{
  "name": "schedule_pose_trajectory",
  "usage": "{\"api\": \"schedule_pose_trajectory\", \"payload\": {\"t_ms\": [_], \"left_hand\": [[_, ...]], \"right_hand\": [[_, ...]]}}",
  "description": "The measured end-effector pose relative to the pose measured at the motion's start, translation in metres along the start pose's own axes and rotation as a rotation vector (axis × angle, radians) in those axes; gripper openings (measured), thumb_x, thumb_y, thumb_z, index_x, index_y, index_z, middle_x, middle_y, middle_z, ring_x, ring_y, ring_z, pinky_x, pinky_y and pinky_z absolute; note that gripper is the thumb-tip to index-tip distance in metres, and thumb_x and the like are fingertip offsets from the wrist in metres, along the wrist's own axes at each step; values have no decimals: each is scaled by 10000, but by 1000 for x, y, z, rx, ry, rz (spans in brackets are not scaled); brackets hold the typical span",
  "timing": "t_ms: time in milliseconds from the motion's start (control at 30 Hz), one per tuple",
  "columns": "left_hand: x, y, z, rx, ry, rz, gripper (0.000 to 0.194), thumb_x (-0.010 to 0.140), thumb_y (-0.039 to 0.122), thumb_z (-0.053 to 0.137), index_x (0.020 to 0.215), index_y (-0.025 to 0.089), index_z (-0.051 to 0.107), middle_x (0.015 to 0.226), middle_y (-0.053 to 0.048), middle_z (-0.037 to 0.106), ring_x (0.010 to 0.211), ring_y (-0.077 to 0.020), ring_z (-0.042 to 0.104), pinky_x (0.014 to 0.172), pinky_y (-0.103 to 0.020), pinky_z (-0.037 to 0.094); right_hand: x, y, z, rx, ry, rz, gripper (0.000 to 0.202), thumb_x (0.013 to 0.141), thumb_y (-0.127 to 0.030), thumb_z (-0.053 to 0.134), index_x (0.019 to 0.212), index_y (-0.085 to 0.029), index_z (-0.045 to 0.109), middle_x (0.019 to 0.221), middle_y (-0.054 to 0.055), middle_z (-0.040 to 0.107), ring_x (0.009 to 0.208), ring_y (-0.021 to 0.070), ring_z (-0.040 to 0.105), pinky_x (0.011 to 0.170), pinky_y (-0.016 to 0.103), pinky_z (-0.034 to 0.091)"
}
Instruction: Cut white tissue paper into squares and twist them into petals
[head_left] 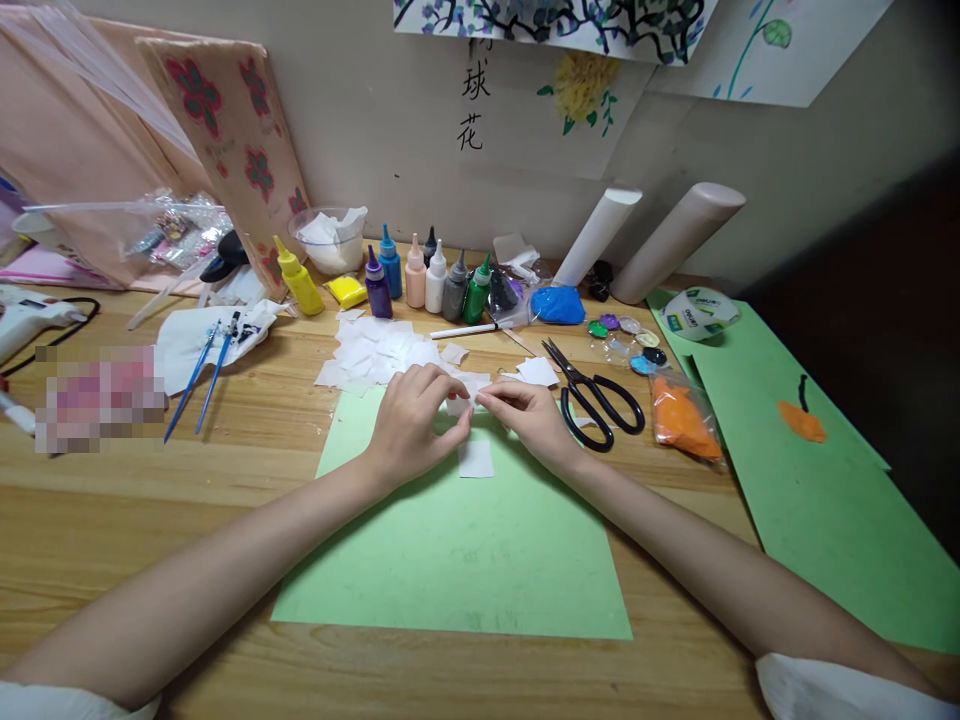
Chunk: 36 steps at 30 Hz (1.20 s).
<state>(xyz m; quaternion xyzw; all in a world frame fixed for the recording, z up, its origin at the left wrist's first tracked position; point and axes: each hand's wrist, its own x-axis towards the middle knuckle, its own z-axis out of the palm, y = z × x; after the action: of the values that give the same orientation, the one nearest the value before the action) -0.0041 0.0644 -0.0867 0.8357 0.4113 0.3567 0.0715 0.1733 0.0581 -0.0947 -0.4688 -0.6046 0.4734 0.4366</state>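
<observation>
Above the far part of a green paper sheet (pixel 450 560), my two hands come close together. My left hand (pixel 412 425) is curled, its thumb and forefinger around a small piece of white paper (pixel 457 406). Pressed together, the thumb and forefinger of my right hand (pixel 529 412) pinch the same piece at its right side; the fingers partly hide it. A white paper square (pixel 476 460) lies flat on the green sheet just below my fingertips. Beyond my left hand spreads a loose pile of white paper squares (pixel 375 350).
Black-handled scissors (pixel 592 395) lie open right of my right hand, beside an orange clay packet (pixel 684 415). Several paint bottles (pixel 433 280) stand behind the pile. Brushes (pixel 202 375) lie left. More green sheets (pixel 817 500) and a tape roll (pixel 699 314) are at right.
</observation>
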Motion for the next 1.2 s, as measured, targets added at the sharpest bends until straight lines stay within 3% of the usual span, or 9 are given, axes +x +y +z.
{"api": "schedule_pose_trajectory", "payload": {"t_ms": [433, 700, 1200], "left_hand": [[-1, -2, 1, 40, 57, -4, 150, 769, 286, 586, 668, 180, 554, 654, 3, 559, 658, -138, 483, 620, -286, 326], [-1, -4, 2, 6, 68, 15, 115, 752, 237, 589, 654, 183, 566, 616, 15, 540, 640, -130, 477, 609, -279, 331], [-2, -3, 2, 5, 83, 37, 111, 745, 225, 592, 647, 182, 562, 611, 16, 550, 622, -126, 477, 595, -275, 326]], "right_hand": [[-3, -4, 0, 10, -136, -1, 272, 834, -376, 564, 713, -171, 696, 640, -9, 499, 606, 109, 429, 582, 252, 335], [-1, 1, 1, 28, -131, -11, 203, 794, -351, 617, 835, -190, 733, 698, 18, 588, 663, 127, 492, 597, 261, 365], [-1, 5, 0, -10, -115, -23, 179, 770, -319, 633, 834, -183, 730, 732, 38, 611, 658, 129, 508, 571, 264, 385]]}}
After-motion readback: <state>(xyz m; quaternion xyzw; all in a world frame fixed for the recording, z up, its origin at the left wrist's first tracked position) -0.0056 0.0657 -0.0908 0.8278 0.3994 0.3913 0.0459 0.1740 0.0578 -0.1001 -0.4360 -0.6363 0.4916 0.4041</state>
